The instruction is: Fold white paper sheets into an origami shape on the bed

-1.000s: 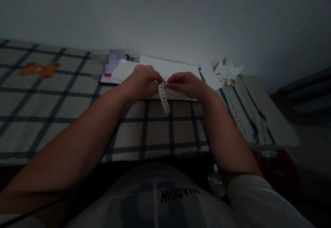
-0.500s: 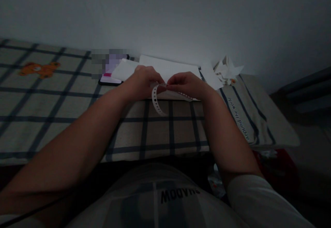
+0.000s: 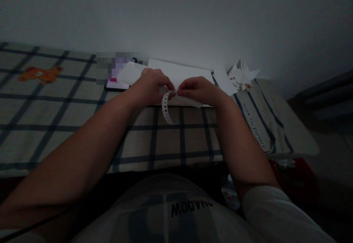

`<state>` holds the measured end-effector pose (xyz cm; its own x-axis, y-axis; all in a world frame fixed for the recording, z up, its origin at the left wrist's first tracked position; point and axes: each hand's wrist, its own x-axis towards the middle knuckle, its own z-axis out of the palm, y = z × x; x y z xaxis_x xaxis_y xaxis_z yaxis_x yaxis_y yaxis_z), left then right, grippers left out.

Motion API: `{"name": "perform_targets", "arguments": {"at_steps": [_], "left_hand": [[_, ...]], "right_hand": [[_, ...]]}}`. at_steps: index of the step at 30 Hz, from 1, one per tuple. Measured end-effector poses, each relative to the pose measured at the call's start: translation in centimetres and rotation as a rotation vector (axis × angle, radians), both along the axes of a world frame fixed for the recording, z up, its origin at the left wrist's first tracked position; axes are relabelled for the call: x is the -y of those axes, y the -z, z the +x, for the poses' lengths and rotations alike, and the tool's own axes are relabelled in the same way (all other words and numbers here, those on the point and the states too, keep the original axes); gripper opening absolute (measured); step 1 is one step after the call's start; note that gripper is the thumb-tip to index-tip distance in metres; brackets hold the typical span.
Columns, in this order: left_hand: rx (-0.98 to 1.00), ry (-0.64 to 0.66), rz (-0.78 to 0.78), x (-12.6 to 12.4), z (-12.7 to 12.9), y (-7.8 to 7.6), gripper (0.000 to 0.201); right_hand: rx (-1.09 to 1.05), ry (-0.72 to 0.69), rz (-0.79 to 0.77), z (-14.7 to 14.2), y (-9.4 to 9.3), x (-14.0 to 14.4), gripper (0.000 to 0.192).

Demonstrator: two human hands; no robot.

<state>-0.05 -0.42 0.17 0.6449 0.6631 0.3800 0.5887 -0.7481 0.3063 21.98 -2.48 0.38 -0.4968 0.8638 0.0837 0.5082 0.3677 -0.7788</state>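
Observation:
My left hand (image 3: 150, 86) and my right hand (image 3: 197, 89) meet over the middle of the checked table cloth (image 3: 68, 114). Together they pinch a narrow white paper strip with a row of punched holes (image 3: 166, 109). The strip curls down and back in a loop below the fingertips. A second piece of white paper lies under my right hand. Both hands hover just in front of a stack of white sheets (image 3: 179, 72) lying against the wall.
A phone with a pink patch (image 3: 117, 83) lies left of the sheets. Crumpled and folded white paper scraps (image 3: 242, 74) sit at the back right. An orange bear print (image 3: 38, 74) marks the cloth at far left. The table ends at the right edge (image 3: 303, 143).
The strip hung straight down a second ago; it is now bent into a curl to the left below my fingers. Both hands stay in the same place.

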Motion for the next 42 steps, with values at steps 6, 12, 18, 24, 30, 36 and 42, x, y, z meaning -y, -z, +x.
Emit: {"name": "perform_targets", "arguments": {"at_steps": [6,12,18,24,30,36,42], "left_hand": [[-0.056,0.010,-0.039,0.19,0.18,-0.28,0.030],[-0.025,0.032,-0.029,0.05,0.11,-0.05,0.030],[0.024,0.024,0.001,-0.19,-0.04,0.32,0.029],[-0.008,-0.002,-0.011,-0.15,-0.16,0.03,0.028],[-0.060,-0.018,-0.007,0.08,0.00,-0.03,0.027],[-0.096,0.002,-0.026,0.21,0.20,-0.18,0.033],[-0.101,0.017,0.008,0.02,0.27,-0.05,0.030]], "right_hand": [[-0.013,0.004,-0.014,-0.11,0.21,-0.06,0.031],[0.009,-0.026,0.010,-0.03,0.15,-0.06,0.034],[0.004,-0.050,0.020,-0.21,-0.08,0.24,0.035],[0.018,-0.010,-0.028,0.35,0.01,0.03,0.033],[0.022,0.001,-0.024,-0.08,0.11,0.15,0.034],[0.003,-0.001,-0.026,-0.11,0.07,0.14,0.035],[0.022,0.014,-0.004,-0.20,0.04,0.08,0.033]]}}
